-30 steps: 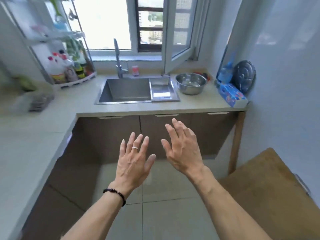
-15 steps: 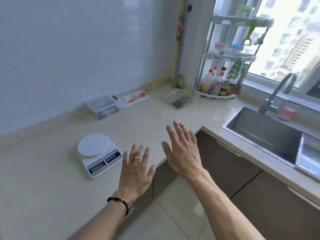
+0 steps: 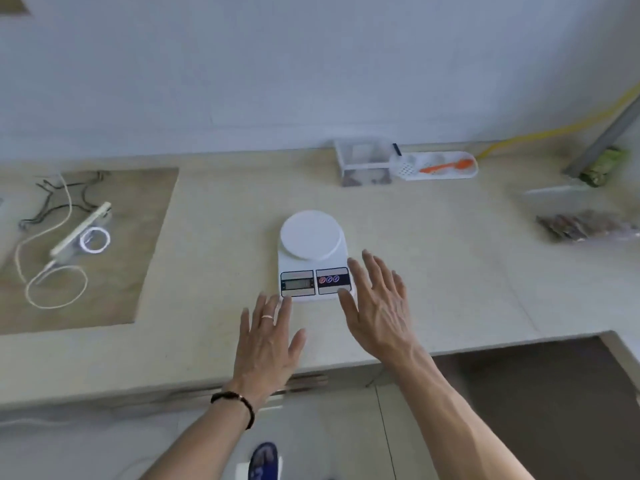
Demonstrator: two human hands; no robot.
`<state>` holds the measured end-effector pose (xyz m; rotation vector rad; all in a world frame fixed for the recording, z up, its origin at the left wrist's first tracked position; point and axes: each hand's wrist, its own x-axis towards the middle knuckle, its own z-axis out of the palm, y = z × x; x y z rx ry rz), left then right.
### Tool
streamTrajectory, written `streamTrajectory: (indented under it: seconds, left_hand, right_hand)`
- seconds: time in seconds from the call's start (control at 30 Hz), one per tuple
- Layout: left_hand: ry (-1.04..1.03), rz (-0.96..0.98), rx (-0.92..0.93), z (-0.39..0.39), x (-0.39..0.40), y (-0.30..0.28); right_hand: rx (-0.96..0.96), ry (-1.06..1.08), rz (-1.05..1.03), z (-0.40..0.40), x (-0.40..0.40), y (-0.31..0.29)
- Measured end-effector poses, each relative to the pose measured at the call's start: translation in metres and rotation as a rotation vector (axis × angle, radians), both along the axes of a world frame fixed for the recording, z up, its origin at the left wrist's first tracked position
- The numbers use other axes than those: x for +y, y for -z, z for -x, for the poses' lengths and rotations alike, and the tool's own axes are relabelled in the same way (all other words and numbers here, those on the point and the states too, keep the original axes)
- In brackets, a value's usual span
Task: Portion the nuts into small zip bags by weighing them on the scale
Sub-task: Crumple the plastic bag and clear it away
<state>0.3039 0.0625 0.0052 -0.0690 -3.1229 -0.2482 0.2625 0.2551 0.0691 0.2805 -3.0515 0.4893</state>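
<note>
Both hands, left and right, hover flat-fingered and empty by the digital kitchen scale mid-desk, the bag of nuts far right; weighing seems unstarted, so fetching comes next.

The scale's display is too blurred to read. A bag of nuts at the right edge is smeared and cut off. The clear box by the wall holds contents too blurred to identify.
</note>
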Motion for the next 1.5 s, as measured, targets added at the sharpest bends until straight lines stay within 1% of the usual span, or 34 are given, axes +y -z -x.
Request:
streamTrajectory:
  seconds: [0.17,0.3,0.37,0.43,0.73,0.9,0.97,1.07,1.27,1.5]
  left_hand:
    - [-0.037,-0.047,-0.023,0.033,-0.008,0.035]
    - [-0.042,-0.099,0.008,0.061,-0.014,0.055]
    - [-0.046,-0.093,0.012,0.067,-0.016,0.061]
    - [-0.065,-0.089,0.020,0.070,-0.016,0.063]
    - [-0.071,-0.077,0.043,0.070,-0.014,0.064]
    - [-0.075,-0.064,0.050,0.071,-0.014,0.063]
    - [-0.070,-0.062,0.050,0.071,-0.015,0.063]
    - [-0.074,-0.077,0.064,0.071,-0.017,0.065]
    - [-0.076,-0.100,0.066,0.073,-0.017,0.066]
    - [-0.083,-0.123,0.006,0.078,-0.016,0.065]
  right_hand:
    - [-0.095,-0.025,-0.055,0.015,-0.011,0.048]
    - [-0.137,-0.058,-0.108,0.024,-0.015,0.081]
    - [-0.162,-0.061,-0.134,0.030,-0.018,0.090]
    - [-0.137,-0.069,-0.140,0.034,-0.021,0.096]
    - [-0.034,0.013,-0.065,0.039,-0.031,0.112]
    - [0.002,-0.041,-0.043,0.042,-0.024,0.116]
    - [-0.008,-0.023,-0.030,0.048,-0.017,0.117]
    - [-0.056,0.079,-0.011,0.057,-0.005,0.120]
    - [-0.047,0.075,-0.035,0.058,-0.002,0.121]
    - [-0.066,0.074,-0.035,0.063,-0.002,0.121]
